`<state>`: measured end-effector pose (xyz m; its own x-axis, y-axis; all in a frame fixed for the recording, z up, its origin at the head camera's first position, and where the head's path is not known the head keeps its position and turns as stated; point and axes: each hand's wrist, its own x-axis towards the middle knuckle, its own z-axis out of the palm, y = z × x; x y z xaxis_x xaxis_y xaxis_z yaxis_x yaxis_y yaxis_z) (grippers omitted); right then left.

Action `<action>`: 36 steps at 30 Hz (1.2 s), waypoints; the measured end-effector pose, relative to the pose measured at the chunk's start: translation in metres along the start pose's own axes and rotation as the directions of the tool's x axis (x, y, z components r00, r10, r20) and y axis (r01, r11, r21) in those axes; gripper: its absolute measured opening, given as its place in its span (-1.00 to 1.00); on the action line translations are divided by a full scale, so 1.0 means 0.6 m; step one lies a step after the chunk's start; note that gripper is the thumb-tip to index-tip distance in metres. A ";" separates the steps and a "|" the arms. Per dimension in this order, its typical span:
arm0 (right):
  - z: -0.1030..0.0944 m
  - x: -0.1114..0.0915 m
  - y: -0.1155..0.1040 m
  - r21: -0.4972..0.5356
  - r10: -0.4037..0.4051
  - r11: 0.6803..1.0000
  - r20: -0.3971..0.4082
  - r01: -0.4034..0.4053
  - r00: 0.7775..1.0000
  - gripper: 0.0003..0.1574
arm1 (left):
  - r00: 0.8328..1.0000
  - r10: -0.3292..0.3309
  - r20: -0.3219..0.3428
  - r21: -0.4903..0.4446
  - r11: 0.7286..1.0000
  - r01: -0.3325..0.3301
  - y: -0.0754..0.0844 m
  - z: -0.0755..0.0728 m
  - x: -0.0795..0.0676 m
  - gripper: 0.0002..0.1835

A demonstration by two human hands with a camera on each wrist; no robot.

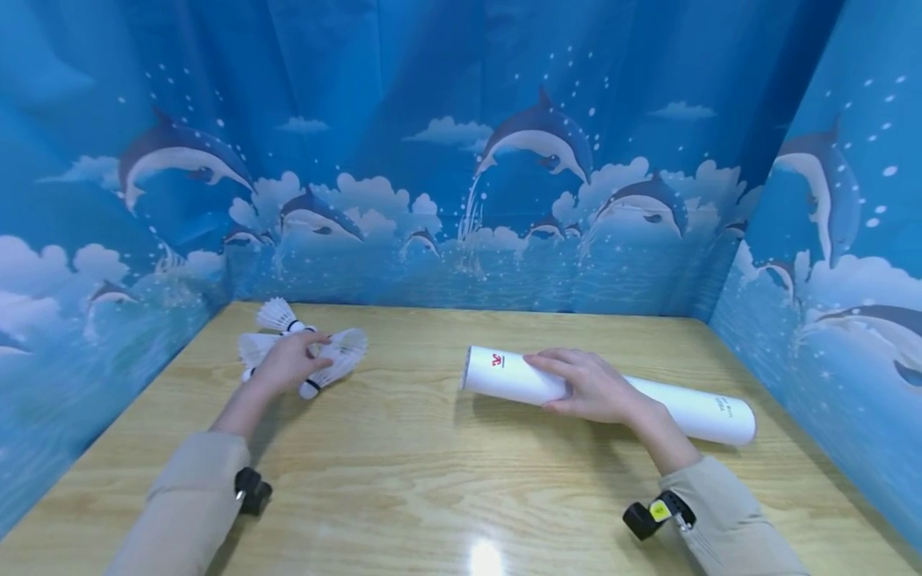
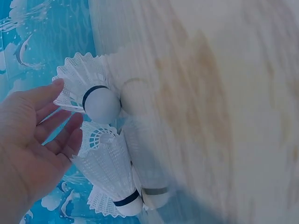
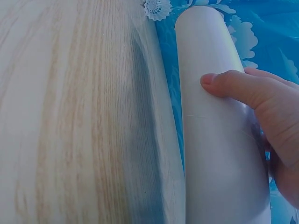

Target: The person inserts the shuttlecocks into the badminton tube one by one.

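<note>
A few white shuttlecocks with black-banded corks lie together at the table's left. My left hand is over them, beside the right-hand shuttlecock. In the left wrist view the thumb meets the skirt rim of the upper shuttlecock, while the loosely bent fingers sit between it and a lower shuttlecock. A long white cylindrical tube with a red logo slants across the right half. My right hand grips it around the middle, thumb along its near side. The farther fingers are hidden behind the tube in the right wrist view.
The light wood-grain table carries everything. Blue dolphin-print curtains enclose its back and sides. Black wrist cameras sit on both sleeves, near the tabletop.
</note>
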<state>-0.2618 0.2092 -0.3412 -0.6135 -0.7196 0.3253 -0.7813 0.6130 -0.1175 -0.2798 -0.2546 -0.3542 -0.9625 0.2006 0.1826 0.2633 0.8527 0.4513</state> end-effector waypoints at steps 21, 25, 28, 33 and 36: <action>0.000 -0.004 0.001 -0.010 0.002 1.000 -0.010 -0.002 1.000 -0.10 | 0.996 0.094 0.003 0.036 0.995 -0.094 0.000 -0.006 -0.010 -0.86; 0.001 -0.005 0.001 -0.011 0.006 1.000 -0.007 -0.006 1.000 -0.10 | 0.996 0.089 0.025 0.031 0.995 -0.090 0.002 -0.007 -0.010 -0.86; 0.001 -0.006 0.001 -0.010 0.009 1.000 -0.004 -0.009 1.000 -0.10 | 0.996 0.077 0.044 0.019 0.997 -0.078 0.003 -0.007 -0.011 -0.86; 0.000 -0.007 0.001 -0.007 0.014 1.000 -0.007 -0.014 1.000 -0.09 | 0.995 0.086 0.048 0.005 0.996 -0.087 0.005 -0.007 -0.012 -0.82; 0.000 -0.007 0.002 -0.009 0.010 1.000 -0.011 -0.010 1.000 -0.09 | 0.992 0.113 0.049 0.007 0.994 -0.113 0.006 -0.007 -0.012 -0.84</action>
<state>-0.2602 0.2130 -0.3429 -0.6201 -0.7095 0.3347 -0.7739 0.6232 -0.1127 -0.2715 -0.2550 -0.3505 -0.9288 0.3188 0.1890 0.3699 0.8280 0.4213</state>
